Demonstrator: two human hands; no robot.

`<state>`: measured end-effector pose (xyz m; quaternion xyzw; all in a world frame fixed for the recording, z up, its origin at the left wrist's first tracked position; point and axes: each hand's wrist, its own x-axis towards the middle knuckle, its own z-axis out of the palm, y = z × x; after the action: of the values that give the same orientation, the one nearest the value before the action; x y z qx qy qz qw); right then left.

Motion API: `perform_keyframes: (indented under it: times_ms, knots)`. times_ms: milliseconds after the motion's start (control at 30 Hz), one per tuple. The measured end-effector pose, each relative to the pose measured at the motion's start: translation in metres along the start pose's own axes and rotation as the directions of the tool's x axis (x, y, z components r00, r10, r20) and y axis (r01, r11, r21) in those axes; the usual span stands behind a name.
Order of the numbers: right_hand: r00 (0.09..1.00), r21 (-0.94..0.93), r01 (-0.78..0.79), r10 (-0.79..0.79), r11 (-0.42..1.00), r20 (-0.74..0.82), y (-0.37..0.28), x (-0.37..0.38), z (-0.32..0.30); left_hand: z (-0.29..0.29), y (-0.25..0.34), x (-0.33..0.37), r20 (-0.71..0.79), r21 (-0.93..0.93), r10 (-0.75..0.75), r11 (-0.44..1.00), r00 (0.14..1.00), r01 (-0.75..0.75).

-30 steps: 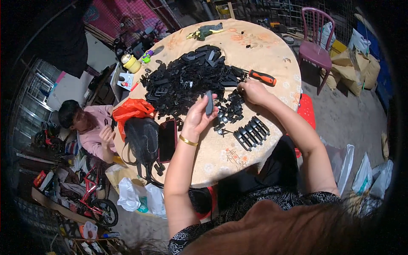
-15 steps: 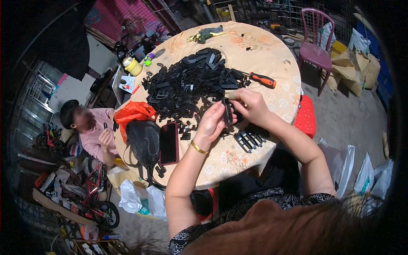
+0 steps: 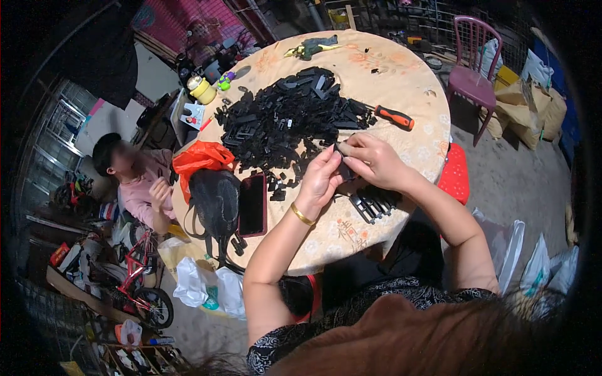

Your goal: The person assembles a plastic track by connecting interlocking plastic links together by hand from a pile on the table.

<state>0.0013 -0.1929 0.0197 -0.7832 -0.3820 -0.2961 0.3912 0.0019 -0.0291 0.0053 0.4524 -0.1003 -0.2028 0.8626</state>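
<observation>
Both hands meet over the near right part of a round table (image 3: 301, 254) with a floral cloth. My left hand (image 3: 321, 178), with a gold bangle at its wrist, is closed around a dark plastic piece (image 3: 345, 172). The fingers of my right hand (image 3: 375, 161) pinch the upper end of the same piece; fingers hide much of it. Beyond them spreads a large heap of black plastic parts (image 3: 276, 116). Close to my right wrist, several finished-looking black parts (image 3: 374, 203) lie in a row. An orange-and-black screwdriver (image 3: 395, 118) rests right of the heap.
Left of my hands lie a phone (image 3: 253, 205), a black mesh bag (image 3: 214, 202) and an orange plastic bag (image 3: 202, 164). A person (image 3: 141, 182) in pink sits at the left. A red stool (image 3: 454, 175) and a purple chair (image 3: 475, 78) stand to the right.
My right fingers have come in to the top of the piece, and the piece has turned between my hands. The whole view has shifted slightly.
</observation>
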Motion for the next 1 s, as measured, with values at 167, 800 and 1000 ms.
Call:
perform_keyframes:
  times_ms: [167, 800, 1000]
  knots:
    - [0.994, -0.024, -0.106, 0.106, 0.994, -0.011, -0.013, -0.007, -0.001, -0.002, -0.012, 0.002, -0.018, 0.024, 0.044, 0.999, 0.999, -0.044]
    - [0.907, -0.155, -0.337, 0.364, 0.929, 0.211, 0.005, -0.075, -0.049, -0.094, 0.067, 0.031, 0.177, 0.630, 0.419, -0.743, 0.890, 0.225]
    - [0.896, -0.195, -0.336, 0.376, 0.922, 0.237, 0.026, -0.057, -0.046, -0.080, 0.075, 0.019, 0.318, 0.798, 0.447, -0.603, 0.836, 0.019]
